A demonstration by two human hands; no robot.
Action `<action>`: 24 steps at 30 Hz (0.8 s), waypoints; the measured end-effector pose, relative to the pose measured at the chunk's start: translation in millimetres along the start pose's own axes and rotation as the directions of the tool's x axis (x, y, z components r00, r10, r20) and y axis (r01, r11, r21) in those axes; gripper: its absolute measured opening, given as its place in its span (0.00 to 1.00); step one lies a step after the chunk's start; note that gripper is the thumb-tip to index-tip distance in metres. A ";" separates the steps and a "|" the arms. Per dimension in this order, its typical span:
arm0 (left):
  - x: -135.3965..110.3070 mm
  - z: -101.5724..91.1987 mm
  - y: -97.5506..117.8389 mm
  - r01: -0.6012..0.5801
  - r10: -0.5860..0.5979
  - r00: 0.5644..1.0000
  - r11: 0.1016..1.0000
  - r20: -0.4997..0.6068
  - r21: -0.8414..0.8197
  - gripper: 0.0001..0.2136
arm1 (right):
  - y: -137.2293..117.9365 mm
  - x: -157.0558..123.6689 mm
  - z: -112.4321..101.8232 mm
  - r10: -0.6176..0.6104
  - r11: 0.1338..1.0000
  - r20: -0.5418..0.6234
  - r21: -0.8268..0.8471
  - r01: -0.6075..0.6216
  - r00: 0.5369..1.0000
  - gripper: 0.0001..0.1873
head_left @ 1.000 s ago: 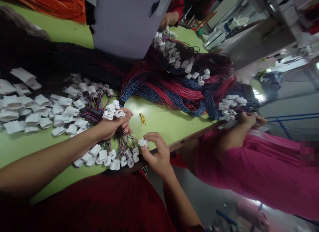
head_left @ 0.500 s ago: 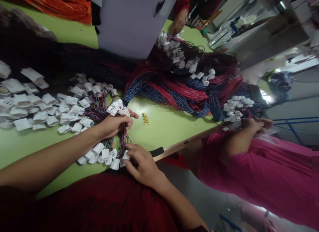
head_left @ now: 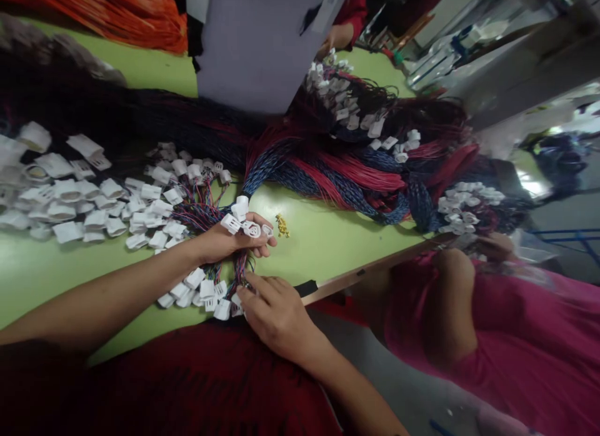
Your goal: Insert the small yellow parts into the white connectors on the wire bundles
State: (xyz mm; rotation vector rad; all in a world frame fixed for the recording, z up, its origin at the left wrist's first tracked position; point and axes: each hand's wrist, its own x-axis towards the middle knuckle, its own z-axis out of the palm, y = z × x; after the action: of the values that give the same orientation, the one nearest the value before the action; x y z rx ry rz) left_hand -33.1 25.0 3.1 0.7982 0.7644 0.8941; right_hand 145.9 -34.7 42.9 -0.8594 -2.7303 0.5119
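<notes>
My left hand (head_left: pixel 229 241) is closed around several white plastic connectors (head_left: pixel 252 228), which stick out above its fingers, with their wires hanging below. Close to the table's front edge, my right hand (head_left: pixel 279 314) has its thumb and fingers closed on thin multicoloured wires (head_left: pixel 240 267). The exact grip is partly hidden by the fingers. Beside those fingertips sits a group of white connectors (head_left: pixel 206 290) on the same kind of wires. A small pile of yellow pieces (head_left: pixel 282 225) lies on the green table (head_left: pixel 328 252), right of my left hand.
Many white connectors (head_left: pixel 65 205) cover the left side. Blue and red wire bundles (head_left: pixel 337 173) run across the table behind my hands. A grey-purple panel (head_left: pixel 253 49) stands at the back, beside orange wires (head_left: pixel 117 14). A person in pink (head_left: pixel 515 323) works at the right; another person's hand (head_left: pixel 340 36) is behind.
My left hand has turned, and one more white connector shows at its fingertips. My right hand's fingers have shifted from a white connector up onto the wires. The view has moved slightly.
</notes>
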 end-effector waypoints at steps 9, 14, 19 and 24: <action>2.0 -0.4 -0.8 0.039 -0.039 0.999 0.999 -0.023 0.027 0.12 | 0.4 2.9 20.2 -0.034 0.990 -0.027 0.138 0.037 0.999 0.08; 2.7 -0.2 -0.9 0.044 -0.044 0.999 0.997 -0.010 0.068 0.11 | 35.1 3.2 14.4 0.421 0.902 -0.263 0.226 -0.369 0.868 0.11; 4.2 -0.3 -2.9 0.054 -0.053 0.998 0.996 -0.017 0.069 0.11 | 70.8 13.1 18.4 0.663 0.749 -0.285 0.243 -0.617 0.692 0.10; 3.2 -1.8 -3.2 0.051 -0.049 0.998 0.997 -0.025 0.054 0.14 | 71.7 27.4 27.3 0.710 0.698 -0.268 0.145 -0.701 0.652 0.10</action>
State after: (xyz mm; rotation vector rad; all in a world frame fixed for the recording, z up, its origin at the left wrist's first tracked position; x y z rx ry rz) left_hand -32.0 27.0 -1.2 0.8142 0.8287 0.8419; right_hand 151.5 29.3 -7.1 -1.8421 -2.0087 0.4858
